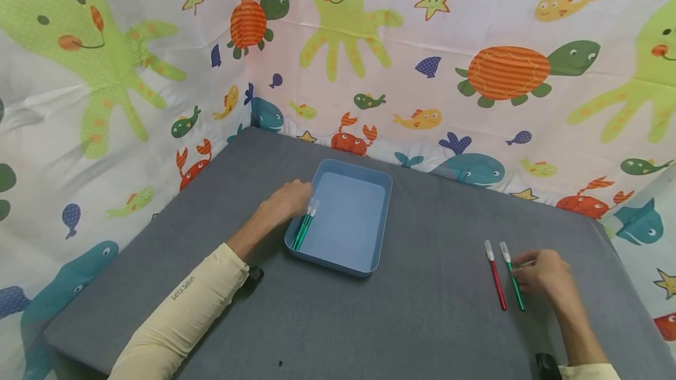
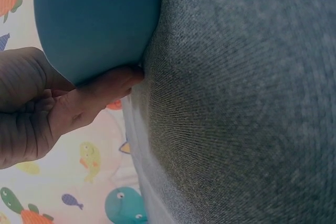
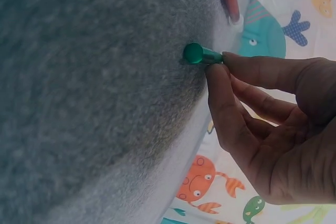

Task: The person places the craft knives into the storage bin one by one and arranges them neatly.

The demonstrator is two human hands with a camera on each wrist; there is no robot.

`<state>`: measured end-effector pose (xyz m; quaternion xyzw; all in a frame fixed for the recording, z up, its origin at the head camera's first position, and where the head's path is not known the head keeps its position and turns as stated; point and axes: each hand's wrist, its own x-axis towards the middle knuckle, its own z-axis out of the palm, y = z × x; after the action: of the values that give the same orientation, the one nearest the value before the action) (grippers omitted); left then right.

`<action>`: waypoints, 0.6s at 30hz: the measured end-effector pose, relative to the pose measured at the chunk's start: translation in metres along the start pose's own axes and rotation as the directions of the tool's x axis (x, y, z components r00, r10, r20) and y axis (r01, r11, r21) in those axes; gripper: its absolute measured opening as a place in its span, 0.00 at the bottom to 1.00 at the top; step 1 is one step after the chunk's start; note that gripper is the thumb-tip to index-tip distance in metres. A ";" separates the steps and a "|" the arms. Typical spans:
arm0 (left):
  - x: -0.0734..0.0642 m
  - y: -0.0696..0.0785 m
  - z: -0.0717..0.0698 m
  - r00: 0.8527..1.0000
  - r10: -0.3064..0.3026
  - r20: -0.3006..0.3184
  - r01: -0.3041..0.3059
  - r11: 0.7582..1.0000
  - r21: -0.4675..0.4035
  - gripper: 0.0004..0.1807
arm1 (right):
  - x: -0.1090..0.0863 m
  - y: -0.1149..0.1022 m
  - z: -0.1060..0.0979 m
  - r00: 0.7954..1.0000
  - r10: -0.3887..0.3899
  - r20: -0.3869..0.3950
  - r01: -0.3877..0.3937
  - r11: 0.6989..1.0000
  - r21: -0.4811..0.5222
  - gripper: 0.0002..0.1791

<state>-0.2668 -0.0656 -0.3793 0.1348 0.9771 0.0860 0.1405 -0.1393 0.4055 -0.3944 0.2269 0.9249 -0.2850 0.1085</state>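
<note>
A shallow light-blue tray [image 1: 348, 216] lies on the table, with green markers [image 1: 303, 230] with clear caps along its left wall. My left hand [image 1: 289, 199] grips that wall; in the left wrist view the thumb and fingers hold the tray's rounded side [image 2: 100, 24]. On the right, my right hand [image 1: 544, 274] pinches a green marker [image 1: 516, 283] between thumb and finger. The right wrist view shows the end of this green marker [image 3: 202, 54] at the fingertips, close to the cloth. A red marker [image 1: 496, 280] lies just left of it, apart from the hand.
Grey cloth [image 1: 422, 309] covers the table. A curtain [image 1: 327, 92] printed with sea animals rises behind the table and along its sides. A small dark speck [image 1: 280, 363] is on the cloth near the front.
</note>
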 end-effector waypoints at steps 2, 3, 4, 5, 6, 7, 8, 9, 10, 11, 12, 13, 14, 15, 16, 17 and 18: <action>0.000 0.000 0.000 1.000 0.003 -0.004 -0.003 1.000 0.003 0.12 | 0.000 -0.001 0.000 1.000 -0.009 0.006 0.009 1.000 -0.015 0.18; 0.000 0.000 0.000 1.000 0.004 -0.006 -0.004 1.000 0.004 0.12 | 0.000 -0.002 0.000 1.000 -0.013 0.010 0.014 1.000 -0.022 0.18; -0.001 0.000 0.000 1.000 0.005 -0.008 -0.005 1.000 0.004 0.12 | 0.000 -0.002 0.000 1.000 -0.011 0.014 0.011 1.000 -0.029 0.18; -0.001 0.000 -0.001 1.000 0.005 -0.010 -0.005 1.000 0.004 0.12 | 0.000 -0.002 0.000 1.000 -0.008 0.015 0.008 0.999 -0.034 0.18; -0.001 0.000 -0.001 1.000 0.005 -0.010 -0.005 1.000 0.005 0.12 | 0.000 -0.002 -0.001 1.000 -0.003 0.019 0.004 0.999 -0.039 0.17; -0.001 0.000 -0.001 1.000 0.004 -0.011 -0.004 1.000 0.006 0.12 | 0.001 -0.002 0.000 1.000 0.000 0.019 0.001 0.999 -0.043 0.17; -0.001 0.000 -0.001 1.000 0.002 -0.009 -0.002 1.000 0.004 0.12 | 0.002 -0.002 0.000 1.000 0.009 0.022 -0.008 0.999 -0.048 0.18; -0.001 0.000 -0.001 1.000 -0.001 -0.008 0.001 1.000 0.001 0.12 | 0.002 -0.002 0.000 1.000 0.012 0.024 -0.011 0.999 -0.051 0.17; -0.001 0.000 -0.001 1.000 -0.005 -0.005 0.005 1.000 0.000 0.13 | 0.003 -0.002 0.000 1.000 0.015 0.025 -0.014 0.998 -0.056 0.17; -0.001 0.000 -0.001 1.000 -0.008 -0.004 0.008 1.000 0.001 0.13 | 0.003 -0.002 0.000 1.000 0.013 0.023 -0.011 0.998 -0.060 0.17; -0.001 0.000 -0.001 1.000 -0.011 -0.002 0.011 1.000 0.000 0.13 | 0.004 -0.002 0.000 1.000 0.011 0.021 -0.009 0.998 -0.064 0.17; -0.001 0.000 -0.001 1.000 -0.013 -0.001 0.013 1.000 0.001 0.13 | 0.004 -0.001 0.000 1.000 0.008 0.019 -0.007 0.998 -0.068 0.17; -0.001 0.001 -0.001 1.000 -0.014 -0.001 0.014 1.000 0.001 0.13 | 0.004 -0.001 0.000 1.000 0.008 0.017 -0.007 0.997 -0.071 0.17; -0.001 0.001 -0.001 1.000 -0.014 -0.001 0.014 1.000 0.001 0.13 | 0.003 -0.001 0.000 1.000 0.003 0.015 -0.002 0.997 -0.075 0.17; -0.001 0.001 -0.001 1.000 -0.013 0.001 0.013 1.000 0.002 0.13 | 0.002 -0.001 0.000 1.000 -0.001 0.013 0.002 0.997 -0.076 0.17; -0.001 0.001 -0.001 1.000 -0.011 -0.001 0.011 1.000 0.002 0.13 | 0.001 -0.001 0.000 1.000 -0.004 0.012 0.005 0.997 -0.078 0.17; -0.002 0.001 -0.002 1.000 -0.010 0.000 0.010 1.000 0.002 0.13 | 0.000 -0.002 0.000 1.000 -0.005 0.010 0.006 0.997 -0.078 0.18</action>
<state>-0.2657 -0.0657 -0.3774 0.1299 0.9779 0.0843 0.1406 -0.1404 0.4042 -0.3937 0.2183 0.9354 -0.2503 0.1212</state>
